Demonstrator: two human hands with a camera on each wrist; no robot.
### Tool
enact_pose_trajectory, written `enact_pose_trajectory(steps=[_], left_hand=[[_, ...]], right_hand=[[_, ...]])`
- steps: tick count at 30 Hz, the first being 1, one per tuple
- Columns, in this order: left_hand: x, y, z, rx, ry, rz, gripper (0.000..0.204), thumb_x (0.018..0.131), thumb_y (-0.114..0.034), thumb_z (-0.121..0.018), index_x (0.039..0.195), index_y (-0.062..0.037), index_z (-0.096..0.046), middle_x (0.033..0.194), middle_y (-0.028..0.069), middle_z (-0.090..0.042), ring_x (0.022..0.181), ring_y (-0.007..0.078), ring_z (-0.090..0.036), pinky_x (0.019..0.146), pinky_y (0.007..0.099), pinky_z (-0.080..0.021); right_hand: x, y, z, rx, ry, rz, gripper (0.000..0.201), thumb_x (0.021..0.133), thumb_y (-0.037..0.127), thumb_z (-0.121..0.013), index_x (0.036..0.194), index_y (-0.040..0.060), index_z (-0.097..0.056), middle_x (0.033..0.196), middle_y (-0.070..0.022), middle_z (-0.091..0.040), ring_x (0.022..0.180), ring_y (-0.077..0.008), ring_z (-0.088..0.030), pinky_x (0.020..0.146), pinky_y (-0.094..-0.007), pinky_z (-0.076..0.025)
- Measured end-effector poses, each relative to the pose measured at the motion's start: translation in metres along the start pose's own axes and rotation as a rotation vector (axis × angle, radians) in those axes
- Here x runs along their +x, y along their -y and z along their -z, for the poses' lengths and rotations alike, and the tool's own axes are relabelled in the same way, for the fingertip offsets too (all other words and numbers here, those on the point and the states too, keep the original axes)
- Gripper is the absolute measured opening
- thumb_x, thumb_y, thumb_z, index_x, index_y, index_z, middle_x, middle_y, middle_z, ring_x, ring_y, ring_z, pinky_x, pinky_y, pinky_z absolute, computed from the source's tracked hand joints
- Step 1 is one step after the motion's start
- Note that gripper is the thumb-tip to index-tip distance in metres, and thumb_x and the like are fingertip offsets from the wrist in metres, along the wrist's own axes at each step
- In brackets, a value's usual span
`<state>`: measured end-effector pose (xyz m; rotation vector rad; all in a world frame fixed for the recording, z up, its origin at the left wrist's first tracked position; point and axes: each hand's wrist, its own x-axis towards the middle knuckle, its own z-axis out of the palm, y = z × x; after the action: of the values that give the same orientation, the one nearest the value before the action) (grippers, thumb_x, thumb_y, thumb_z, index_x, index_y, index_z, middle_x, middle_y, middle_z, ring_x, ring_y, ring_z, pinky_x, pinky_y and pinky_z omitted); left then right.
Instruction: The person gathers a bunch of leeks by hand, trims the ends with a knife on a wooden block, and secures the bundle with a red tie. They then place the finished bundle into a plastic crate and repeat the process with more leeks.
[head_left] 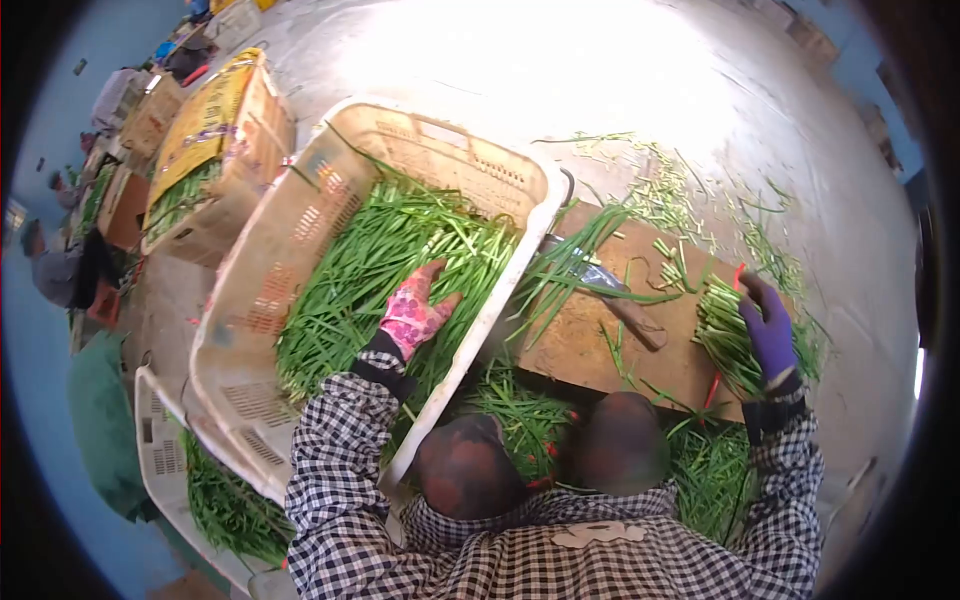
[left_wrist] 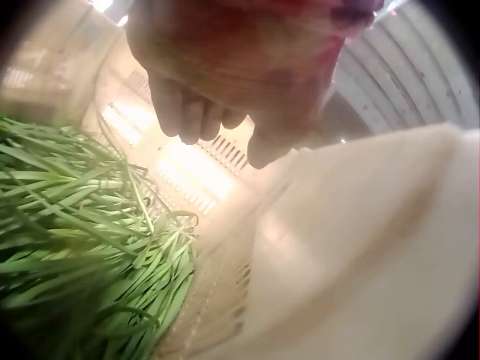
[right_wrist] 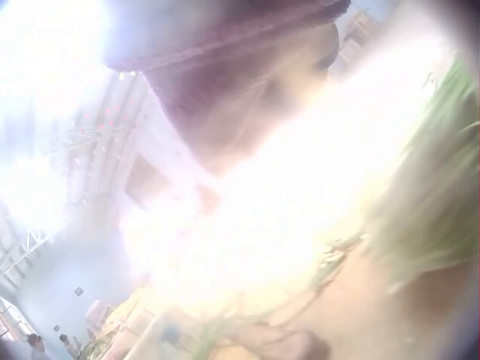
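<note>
Over the green stalks (head_left: 350,250) in the large crate (head_left: 215,350), my left hand (head_left: 415,312) in a pink patterned glove hangs with thumb and fingers apart, holding nothing visible. The left wrist view shows this hand (left_wrist: 232,82) above the crate wall, with the stalks (left_wrist: 82,255) to one side. My right hand (head_left: 770,335), in a purple glove, is at the right side of a stalk bundle (head_left: 725,335) on the board (head_left: 575,345), fingers bent loosely at its edge. Red ties show near the bundle. Glare hides the fingertips in the right wrist view.
A knife (head_left: 635,322) lies on the board beside loose leaves (head_left: 590,245). Cut pieces (head_left: 665,190) litter the floor beyond. More greens (head_left: 515,400) lie near the knees, a second crate (head_left: 165,440) stands at lower left, and packed crates (head_left: 205,150) stand at upper left.
</note>
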<state>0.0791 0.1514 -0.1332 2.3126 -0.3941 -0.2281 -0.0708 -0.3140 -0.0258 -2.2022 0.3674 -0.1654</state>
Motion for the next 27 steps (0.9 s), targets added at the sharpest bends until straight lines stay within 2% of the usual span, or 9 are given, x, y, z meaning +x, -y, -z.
enact_pose_trajectory(steps=[4, 5, 8, 10, 13, 14, 20, 24, 27], left_hand=[[0.044, 0.022, -0.035, 0.151, -0.106, -0.15, 0.059, 0.071, -0.018, -0.07, 0.123, -0.0015, -0.046, 0.119, 0.0195, -0.052, 0.112, 0.0318, -0.05, 0.096, 0.0354, -0.039], [0.054, 0.034, -0.042, 0.162, -0.046, 0.032, 0.065, 0.07, -0.021, -0.072, 0.126, -0.0014, -0.043, 0.121, 0.0194, -0.051, 0.113, 0.0319, -0.048, 0.097, 0.0362, -0.038], [0.061, 0.041, -0.033, 0.403, 0.145, 0.387, 0.086, 0.064, -0.041, -0.075, 0.129, 0.002, -0.038, 0.125, 0.0213, -0.047, 0.117, 0.0308, -0.045, 0.099, 0.0367, -0.036], [0.059, 0.058, -0.045, 0.499, 0.061, 0.357, 0.092, 0.063, -0.049, -0.073, 0.13, 0.0027, -0.036, 0.128, 0.0185, -0.046, 0.12, 0.0272, -0.043, 0.1, 0.0371, -0.034], [0.056, 0.046, -0.065, 0.522, -0.065, 0.072, 0.082, 0.061, -0.038, -0.076, 0.124, 0.0016, -0.042, 0.112, 0.0173, -0.055, 0.106, 0.0316, -0.052, 0.091, 0.038, -0.042], [0.056, 0.03, -0.071, 0.592, 0.196, 0.135, 0.085, 0.068, -0.043, -0.071, 0.131, 0.0016, -0.034, 0.114, 0.0143, -0.052, 0.108, 0.0233, -0.05, 0.088, 0.0352, -0.042], [0.064, 0.081, -0.165, 0.769, -0.08, 0.243, 0.06, 0.082, -0.021, -0.052, 0.135, -0.0019, -0.031, 0.11, 0.0099, -0.05, 0.094, 0.0216, -0.052, 0.072, 0.038, -0.044], [0.076, 0.083, -0.172, 0.798, 0.001, 0.318, 0.05, 0.083, -0.016, -0.05, 0.13, -0.0035, -0.036, 0.105, 0.0113, -0.052, 0.088, 0.0218, -0.056, 0.067, 0.0378, -0.048], [0.072, 0.081, -0.144, 0.384, 0.035, 0.266, 0.036, 0.083, -0.004, -0.047, 0.119, -0.0044, -0.044, 0.098, 0.0179, -0.055, 0.089, 0.0286, -0.06, 0.076, 0.0416, -0.051]], right_hand=[[0.071, 0.035, -0.056, -0.455, 0.057, 0.374, 0.041, 0.081, 0.012, -0.059, 0.12, 0.0056, -0.051, 0.121, -0.0125, -0.053, 0.113, -0.0254, -0.05, 0.096, -0.0343, -0.038], [0.084, 0.039, -0.072, -0.621, 0.109, 0.525, 0.04, 0.081, 0.013, -0.059, 0.12, 0.0074, -0.052, 0.121, -0.0125, -0.053, 0.113, -0.0269, -0.05, 0.096, -0.0349, -0.038], [0.105, 0.045, -0.118, -0.452, 0.191, 0.427, 0.039, 0.081, 0.015, -0.059, 0.119, 0.009, -0.053, 0.121, -0.0137, -0.053, 0.113, -0.0292, -0.049, 0.095, -0.0359, -0.039], [0.107, 0.054, -0.144, -0.407, 0.244, 0.447, 0.038, 0.081, 0.016, -0.059, 0.118, 0.0072, -0.054, 0.118, -0.0142, -0.054, 0.111, -0.0293, -0.051, 0.094, -0.0364, -0.04], [0.103, 0.055, -0.17, -0.403, 0.374, 0.516, 0.037, 0.081, 0.017, -0.058, 0.115, 0.0041, -0.054, 0.115, -0.0157, -0.055, 0.107, -0.0308, -0.053, 0.092, -0.0374, -0.042], [0.099, 0.057, -0.174, -0.411, 0.383, 0.511, 0.037, 0.081, 0.017, -0.058, 0.115, 0.0041, -0.054, 0.115, -0.0157, -0.055, 0.107, -0.0308, -0.053, 0.092, -0.0374, -0.042], [0.078, 0.064, -0.178, -0.44, 0.484, 0.481, 0.036, 0.079, 0.016, -0.057, 0.113, 0.0041, -0.055, 0.115, -0.0169, -0.055, 0.106, -0.0317, -0.053, 0.091, -0.037, -0.042], [0.076, 0.06, -0.175, -0.399, 0.48, 0.488, 0.034, 0.08, 0.016, -0.057, 0.112, 0.0043, -0.056, 0.114, -0.0165, -0.055, 0.105, -0.0319, -0.054, 0.091, -0.0371, -0.043], [0.078, 0.067, -0.171, -0.393, 0.494, 0.474, 0.031, 0.082, 0.015, -0.056, 0.111, 0.0043, -0.056, 0.112, -0.0158, -0.057, 0.104, -0.0304, -0.054, 0.089, -0.0362, -0.043]])
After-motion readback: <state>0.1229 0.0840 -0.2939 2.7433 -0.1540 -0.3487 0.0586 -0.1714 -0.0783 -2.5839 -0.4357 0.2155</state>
